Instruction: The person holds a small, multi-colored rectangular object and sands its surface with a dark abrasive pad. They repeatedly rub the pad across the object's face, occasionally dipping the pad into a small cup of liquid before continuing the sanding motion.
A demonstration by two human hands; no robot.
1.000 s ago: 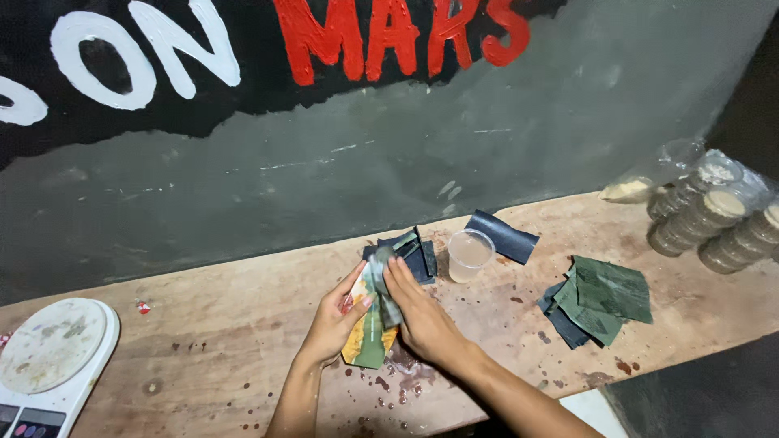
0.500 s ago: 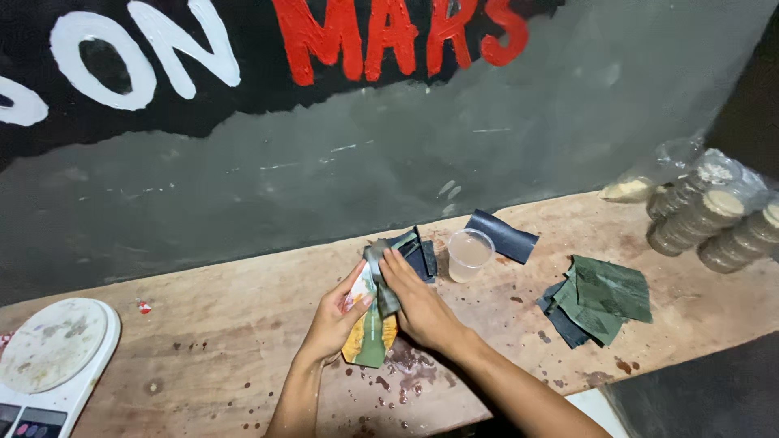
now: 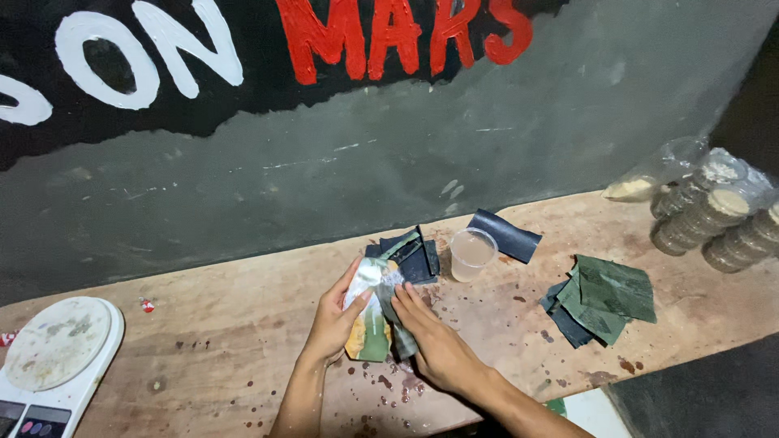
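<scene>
My left hand grips the left edge of a shiny foil packet with a yellow and green print, held just above the wooden table. My right hand holds the packet's right side, fingers pressed along its silver top part. Just behind the packet lies a small pile of dark blue-green pouches. A clear plastic cup with a pale liquid stands to the right of that pile.
A kitchen scale sits at the table's left end. A dark rolled piece lies behind the cup. A stack of green pouches lies at the right. Bagged round containers stand far right. A painted wall rises behind.
Both hands have kept hold of the packet; my right hand slid down from its top to its right side, and the packet turned a little.
</scene>
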